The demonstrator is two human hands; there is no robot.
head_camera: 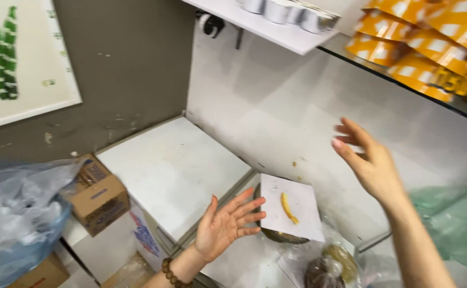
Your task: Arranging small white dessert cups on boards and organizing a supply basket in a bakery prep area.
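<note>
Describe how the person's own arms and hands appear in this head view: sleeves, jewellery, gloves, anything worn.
Both hands are bare, with no gloves. The left hand has a bracelet of round brown beads at the wrist. The right hand shows no ring, watch or band, and its forearm is uncovered down to the frame edge. No sleeve shows on either arm.

Open gap btwn white box top (172,170) & shelf (268,28); paper sheet (292,205), bags (14,213) crowd sides.
</note>
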